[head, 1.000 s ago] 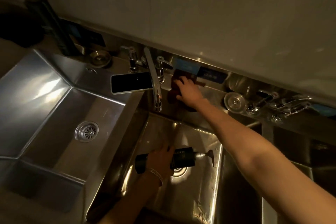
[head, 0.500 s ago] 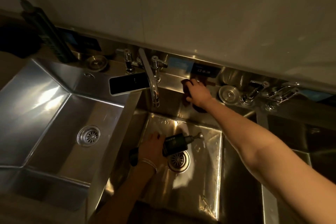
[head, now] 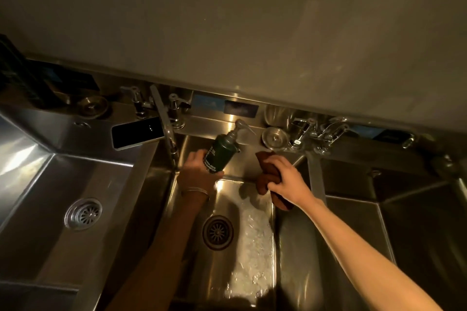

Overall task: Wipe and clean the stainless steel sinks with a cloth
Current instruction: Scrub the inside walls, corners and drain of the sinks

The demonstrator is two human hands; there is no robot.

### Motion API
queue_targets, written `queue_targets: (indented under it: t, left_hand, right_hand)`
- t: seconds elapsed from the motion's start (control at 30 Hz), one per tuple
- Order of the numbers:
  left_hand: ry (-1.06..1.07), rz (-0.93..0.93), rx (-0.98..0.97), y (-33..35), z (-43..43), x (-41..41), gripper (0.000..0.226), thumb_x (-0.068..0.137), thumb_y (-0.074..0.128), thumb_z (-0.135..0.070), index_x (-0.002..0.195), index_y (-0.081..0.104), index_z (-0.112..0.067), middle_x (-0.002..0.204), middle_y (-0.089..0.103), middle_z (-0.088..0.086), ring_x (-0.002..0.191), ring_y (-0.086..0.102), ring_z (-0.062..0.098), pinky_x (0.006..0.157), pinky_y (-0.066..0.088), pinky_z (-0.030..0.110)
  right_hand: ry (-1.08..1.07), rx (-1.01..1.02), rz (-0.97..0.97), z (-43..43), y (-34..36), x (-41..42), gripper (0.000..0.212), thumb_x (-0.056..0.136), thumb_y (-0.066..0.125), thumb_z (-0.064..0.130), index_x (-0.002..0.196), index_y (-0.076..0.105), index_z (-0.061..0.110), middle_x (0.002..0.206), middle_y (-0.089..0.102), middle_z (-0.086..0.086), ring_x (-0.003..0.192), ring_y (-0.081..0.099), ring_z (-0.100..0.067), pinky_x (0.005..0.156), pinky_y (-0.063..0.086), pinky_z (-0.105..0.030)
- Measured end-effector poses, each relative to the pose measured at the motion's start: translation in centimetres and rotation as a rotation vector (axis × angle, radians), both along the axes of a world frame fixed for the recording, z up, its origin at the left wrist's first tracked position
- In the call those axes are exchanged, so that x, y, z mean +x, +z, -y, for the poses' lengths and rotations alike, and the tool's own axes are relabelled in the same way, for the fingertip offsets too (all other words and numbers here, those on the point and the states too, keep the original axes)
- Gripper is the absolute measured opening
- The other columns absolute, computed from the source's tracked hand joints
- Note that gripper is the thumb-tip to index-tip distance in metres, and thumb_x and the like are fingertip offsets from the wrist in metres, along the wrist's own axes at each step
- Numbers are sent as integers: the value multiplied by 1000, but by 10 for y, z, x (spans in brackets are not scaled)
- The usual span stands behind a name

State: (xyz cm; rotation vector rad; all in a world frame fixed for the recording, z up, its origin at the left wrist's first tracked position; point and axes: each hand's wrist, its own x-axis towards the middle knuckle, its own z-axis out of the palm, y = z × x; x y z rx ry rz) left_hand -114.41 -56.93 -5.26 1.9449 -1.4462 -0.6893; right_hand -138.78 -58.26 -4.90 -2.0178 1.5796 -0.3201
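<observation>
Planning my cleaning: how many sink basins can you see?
3: left basin, middle basin holding the foam, right basin in shadow. More may lie outside the frame.

This looks like a washing-up spot in a kitchen. Three shiny steel basins sit side by side: the left sink (head: 83, 179), the middle sink (head: 255, 247) and the right sink (head: 417, 235). A tap (head: 164, 121) stands on the back ledge (head: 209, 129), below a plain wall (head: 227, 20).

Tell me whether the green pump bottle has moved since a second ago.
Yes. The pump bottle, gripped by the left hand, was over the middle drain; now it is clear of it, up by the back wall beside the faucet.
</observation>
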Motion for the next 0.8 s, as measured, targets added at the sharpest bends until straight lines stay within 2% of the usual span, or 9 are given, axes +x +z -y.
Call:
queue_targets:
  t: [0.13,0.33,0.43,0.6,0.8]
  left_hand:
    - [95,-101,-72,29,39,-9,64,62,83,-32,118,56,-14,118,57,7,105,56,25,83,40,31]
    - [168,-259,-218,64,87,-25,63,62,85,-21,117,57,-11,119,57,9,110,56,25,94,43,36]
    - [211,-325,-253,70,102,-31,63,62,85,-19,118,56,-9,121,55,8,110,56,24,92,41,31]
    - [291,-334,-254,63,118,-32,62,62,85,-16,116,57,-6,120,56,10,111,56,26,87,37,26]
    - [333,-361,-243,47,130,-25,64,65,83,-11,121,53,-5,129,51,12,117,52,27,100,39,35]
  right_hand:
    - [43,80,-128,0,-14,-9,62,73,70,14,131,49,12,139,40,-3,122,47,-23,99,39,-30]
    - [65,75,-127,0,-21,-15,65,76,69,20,136,44,20,145,33,2,127,44,-19,103,41,-35]
    - [81,50,-108,5,-15,-13,66,77,69,19,137,42,22,145,31,4,126,44,-18,102,43,-32]
    - [89,7,-78,8,-6,-10,66,76,69,14,136,45,23,145,32,5,128,42,-17,104,41,-34]
    - [91,28,-101,12,-2,-12,69,74,71,12,137,44,23,146,31,5,130,40,-18,104,40,-34]
